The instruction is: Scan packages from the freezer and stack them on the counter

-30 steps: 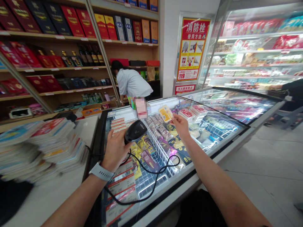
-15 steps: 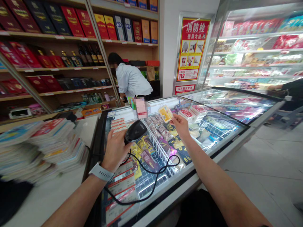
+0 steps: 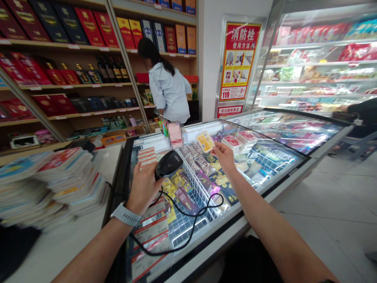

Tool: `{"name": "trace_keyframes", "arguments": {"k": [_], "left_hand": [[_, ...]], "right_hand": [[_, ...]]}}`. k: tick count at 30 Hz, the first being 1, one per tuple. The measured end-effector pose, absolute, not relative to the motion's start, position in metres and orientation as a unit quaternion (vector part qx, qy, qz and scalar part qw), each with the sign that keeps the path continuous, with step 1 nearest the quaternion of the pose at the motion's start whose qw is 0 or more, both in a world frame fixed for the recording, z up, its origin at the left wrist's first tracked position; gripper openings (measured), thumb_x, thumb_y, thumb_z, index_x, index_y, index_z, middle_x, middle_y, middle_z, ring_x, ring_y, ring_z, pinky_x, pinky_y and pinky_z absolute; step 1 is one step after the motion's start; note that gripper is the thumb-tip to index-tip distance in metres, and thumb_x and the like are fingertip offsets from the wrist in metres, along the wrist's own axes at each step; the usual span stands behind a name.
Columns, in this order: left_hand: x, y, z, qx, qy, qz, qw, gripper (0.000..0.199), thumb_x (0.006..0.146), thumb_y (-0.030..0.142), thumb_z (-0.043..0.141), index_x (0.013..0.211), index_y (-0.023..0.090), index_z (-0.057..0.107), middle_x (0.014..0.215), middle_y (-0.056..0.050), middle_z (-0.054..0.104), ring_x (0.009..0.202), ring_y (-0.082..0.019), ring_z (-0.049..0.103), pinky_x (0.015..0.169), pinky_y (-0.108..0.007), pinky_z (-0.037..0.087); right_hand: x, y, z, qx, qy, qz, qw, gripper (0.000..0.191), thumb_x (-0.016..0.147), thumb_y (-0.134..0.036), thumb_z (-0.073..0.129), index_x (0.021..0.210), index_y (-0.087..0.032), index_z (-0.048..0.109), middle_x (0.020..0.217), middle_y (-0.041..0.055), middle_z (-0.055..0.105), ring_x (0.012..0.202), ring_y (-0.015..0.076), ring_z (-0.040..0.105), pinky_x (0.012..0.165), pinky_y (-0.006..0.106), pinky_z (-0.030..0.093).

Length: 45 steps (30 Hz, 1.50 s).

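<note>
My left hand (image 3: 145,188), with a pale watch on the wrist, is wrapped round a black barcode scanner (image 3: 169,164). The scanner's black cable (image 3: 193,232) loops over the glass lid of the chest freezer. Farther right, my right hand (image 3: 224,155) pinches a flat yellow-and-white card (image 3: 205,141) by its near right edge and holds it above the glass. The card lies to the right of the scanner and apart from it. Under the glass, packaged frozen goods (image 3: 206,163) lie around a white wire basket (image 3: 203,188).
Tall stacks of cards (image 3: 70,173) stand on the white counter (image 3: 98,196) at left. Smaller red-and-white stacks (image 3: 246,137) and price labels (image 3: 150,224) lie on the chest freezer (image 3: 235,224). Behind it, a person in a light blue shirt (image 3: 171,92) stands by shelves of boxes.
The person behind the freezer has straightened up from a bent posture and stands slightly farther right. My hands, the scanner and the card have hardly moved.
</note>
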State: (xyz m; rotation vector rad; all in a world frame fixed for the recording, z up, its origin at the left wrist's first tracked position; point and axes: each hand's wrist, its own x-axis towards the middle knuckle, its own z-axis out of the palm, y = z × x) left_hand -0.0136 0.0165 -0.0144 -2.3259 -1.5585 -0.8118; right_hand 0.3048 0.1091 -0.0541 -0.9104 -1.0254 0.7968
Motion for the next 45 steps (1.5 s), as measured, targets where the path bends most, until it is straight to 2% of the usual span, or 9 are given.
{"name": "trace_keyframes", "arguments": {"k": [10, 19, 34, 45], "left_hand": [[-0.0129, 0.0164, -0.0138, -0.792, -0.530, -0.282, 0.110, 0.028, 0.088, 0.036, 0.052, 0.109, 0.020, 0.060, 0.105, -0.009, 0.073, 0.104, -0.030, 0.068, 0.113, -0.054, 0.029], [-0.0147, 0.0180, -0.0159, -0.797, -0.525, -0.274, 0.120, 0.027, 0.090, 0.039, 0.049, 0.107, 0.019, 0.059, 0.101, -0.010, 0.072, 0.100, -0.030, 0.067, 0.112, -0.054, 0.031], [-0.0093, 0.0131, -0.0072, -0.796, -0.535, -0.262, 0.112, 0.022, 0.085, 0.030, 0.053, 0.103, 0.019, 0.059, 0.100, -0.010, 0.072, 0.101, -0.030, 0.067, 0.112, -0.053, 0.031], [-0.0125, 0.0150, -0.0132, -0.791, -0.531, -0.286, 0.104, 0.033, 0.087, 0.031, 0.052, 0.117, 0.020, 0.058, 0.113, -0.011, 0.072, 0.111, -0.030, 0.064, 0.115, -0.055, 0.025]], "right_hand": [[0.3049, 0.1103, -0.0550, -0.409, -0.461, 0.357, 0.702, 0.051, 0.066, -0.052, 0.078, 0.103, -0.017, 0.071, 0.084, 0.0029, 0.073, 0.072, 0.0188, 0.069, 0.080, 0.045, 0.062], [0.3053, 0.1105, -0.0544, -0.398, -0.454, 0.367, 0.708, 0.050, 0.062, -0.050, 0.080, 0.099, -0.017, 0.071, 0.079, 0.0009, 0.072, 0.068, 0.0170, 0.068, 0.076, 0.042, 0.062], [0.3047, 0.1079, -0.0539, -0.402, -0.460, 0.362, 0.704, 0.053, 0.064, -0.053, 0.079, 0.102, -0.018, 0.071, 0.079, 0.0009, 0.073, 0.070, 0.0169, 0.069, 0.079, 0.041, 0.062], [0.3038, 0.1065, -0.0514, -0.406, -0.460, 0.364, 0.701, 0.054, 0.063, -0.054, 0.079, 0.102, -0.017, 0.070, 0.083, 0.0024, 0.073, 0.071, 0.0175, 0.068, 0.078, 0.042, 0.062]]}}
